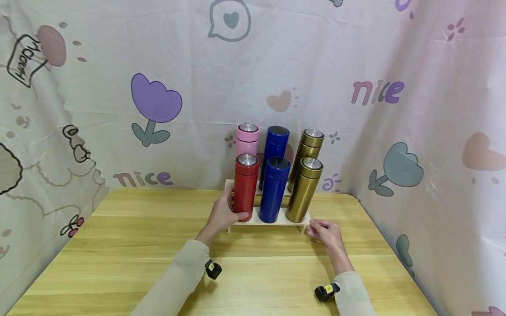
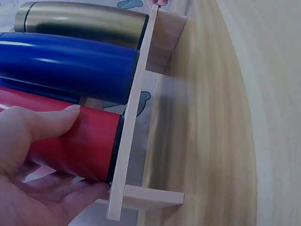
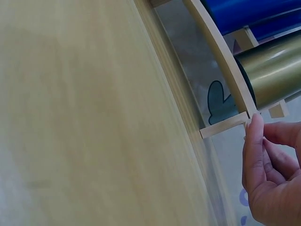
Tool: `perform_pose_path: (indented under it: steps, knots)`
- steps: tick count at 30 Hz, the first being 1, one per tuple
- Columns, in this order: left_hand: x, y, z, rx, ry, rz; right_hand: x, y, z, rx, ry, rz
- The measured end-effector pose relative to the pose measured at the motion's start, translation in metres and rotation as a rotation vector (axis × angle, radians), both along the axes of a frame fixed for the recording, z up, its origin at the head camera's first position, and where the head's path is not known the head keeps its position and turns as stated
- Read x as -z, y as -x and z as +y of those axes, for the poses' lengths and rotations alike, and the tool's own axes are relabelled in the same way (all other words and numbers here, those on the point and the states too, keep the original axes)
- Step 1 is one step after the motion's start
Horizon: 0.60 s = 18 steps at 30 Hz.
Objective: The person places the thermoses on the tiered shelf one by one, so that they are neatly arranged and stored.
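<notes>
A two-tier wooden stand [image 1: 283,218] holds upright thermos bottles, several in two rows. My left hand [image 1: 222,213] grips the red thermos [image 1: 245,191] at the front left, low on its body. In the left wrist view the thumb lies across the red bottle's side and the fingers reach round beneath it, near its black base. At the stand's front right corner, my right hand [image 1: 327,232] pinches the board's end between thumb and fingertips. A gold thermos [image 3: 275,68] stands just beside those fingers. Between red and gold stands a blue thermos [image 1: 274,193].
Pink [image 1: 247,142], blue [image 1: 277,140] and gold [image 1: 310,142] thermoses fill the upper tier behind. The stand sits toward the back of a wood-grain table [image 1: 158,237]. A printed curtain [image 1: 221,87] hangs behind the table and along its sides.
</notes>
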State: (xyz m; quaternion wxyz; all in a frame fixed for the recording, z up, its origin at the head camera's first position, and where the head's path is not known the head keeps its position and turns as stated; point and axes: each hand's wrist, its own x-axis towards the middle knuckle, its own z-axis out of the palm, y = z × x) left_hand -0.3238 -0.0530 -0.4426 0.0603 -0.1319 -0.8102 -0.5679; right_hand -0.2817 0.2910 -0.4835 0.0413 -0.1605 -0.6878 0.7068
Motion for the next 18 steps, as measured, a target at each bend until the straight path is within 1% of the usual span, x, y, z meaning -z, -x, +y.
perform_pose_path:
  steps: [6,12,15,18]
  knots:
    - [0.0013,-0.0007,-0.0033,-0.02,0.024,0.004,-0.0017,0.0028,-0.0038,-0.014,0.003,0.005]
    - [0.0022,-0.0013,-0.0058,-0.018,0.031,-0.003,-0.0012,0.0051,-0.0053,-0.025,0.007,0.014]
    - [0.0038,-0.0026,-0.0063,-0.006,0.038,0.005,0.0,0.0057,-0.0043,-0.029,0.003,0.014]
    - [0.0053,-0.004,-0.01,0.022,0.039,-0.005,0.0011,0.0051,-0.0029,-0.025,0.002,0.019]
